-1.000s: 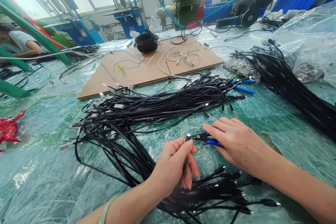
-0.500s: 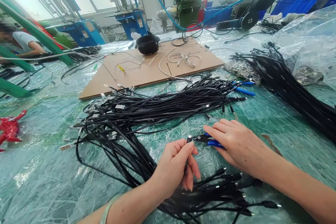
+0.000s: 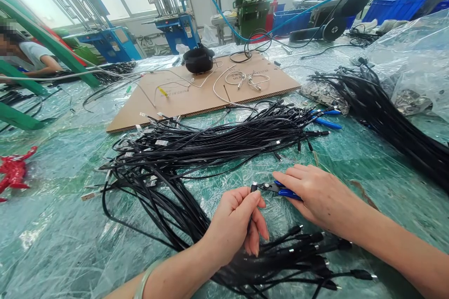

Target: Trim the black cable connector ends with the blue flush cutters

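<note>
Pinched between thumb and fingers of my left hand [image 3: 240, 217] is the end of a black USB cable [image 3: 254, 188], its small metal plug pointing up. My right hand [image 3: 314, 196] is closed around blue-handled flush cutters [image 3: 288, 193]. Their dark jaws point left and meet the side of the cable's connector; whether they touch it I cannot tell. Under and beyond my left hand lies a bundle of black cables [image 3: 196, 142] with metal plugs. More cable ends [image 3: 298, 252] fan out below my hands.
Brown cardboard [image 3: 196, 96] carries white cables [image 3: 224, 85] and a black object [image 3: 198, 59]. A second blue-handled tool [image 3: 328, 123] lies by the bundle. Another black cable bundle [image 3: 389, 112] is at right, a red figure [image 3: 14, 168] at left. A co-worker [image 3: 35, 56] sits far left.
The cutters' jaws have shifted slightly down and right beside the connector, and my right hand has lowered a little. My left hand keeps its pinch on the cable, nearly still.
</note>
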`<state>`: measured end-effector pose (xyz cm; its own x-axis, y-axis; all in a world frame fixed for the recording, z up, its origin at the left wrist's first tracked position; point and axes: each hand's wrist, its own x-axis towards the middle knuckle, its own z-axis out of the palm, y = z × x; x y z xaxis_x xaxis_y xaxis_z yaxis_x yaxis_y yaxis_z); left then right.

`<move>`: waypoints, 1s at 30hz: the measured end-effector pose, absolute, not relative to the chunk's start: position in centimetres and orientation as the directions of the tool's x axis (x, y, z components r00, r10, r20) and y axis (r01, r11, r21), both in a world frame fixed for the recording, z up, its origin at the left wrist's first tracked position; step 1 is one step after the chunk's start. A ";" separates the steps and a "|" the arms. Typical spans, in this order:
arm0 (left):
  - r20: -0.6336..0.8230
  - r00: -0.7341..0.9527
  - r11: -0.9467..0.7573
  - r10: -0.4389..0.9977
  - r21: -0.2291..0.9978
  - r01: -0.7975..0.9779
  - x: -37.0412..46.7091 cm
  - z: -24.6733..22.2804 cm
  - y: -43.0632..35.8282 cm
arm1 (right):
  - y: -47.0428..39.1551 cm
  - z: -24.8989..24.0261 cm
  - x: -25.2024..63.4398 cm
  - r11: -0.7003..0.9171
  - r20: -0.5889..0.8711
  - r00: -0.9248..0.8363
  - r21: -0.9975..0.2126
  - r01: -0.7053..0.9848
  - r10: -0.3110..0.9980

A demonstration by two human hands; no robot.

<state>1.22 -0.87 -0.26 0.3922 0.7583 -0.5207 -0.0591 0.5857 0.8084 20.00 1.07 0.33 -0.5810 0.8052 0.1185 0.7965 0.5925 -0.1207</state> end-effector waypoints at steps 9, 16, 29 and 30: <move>-0.529 0.398 0.587 0.749 0.809 -0.030 1.2 -0.3 -0.9 | 1.0 0.5 20.2 0.547 0.042 -0.549 -0.175 0.819 0.835; -0.530 0.391 0.584 0.752 0.812 -0.023 1.2 -0.3 -0.9 | 1.0 0.4 20.0 0.597 0.124 -0.584 -0.155 0.787 0.802; -0.538 0.388 0.581 0.748 0.814 0.010 1.2 -0.2 -0.9 | 0.9 0.5 20.1 0.584 0.055 -0.584 -0.167 0.794 0.810; -0.539 0.389 0.581 0.747 0.814 0.013 1.2 -0.2 -0.9 | 0.9 0.6 20.1 0.577 0.036 -0.581 -0.176 0.797 0.813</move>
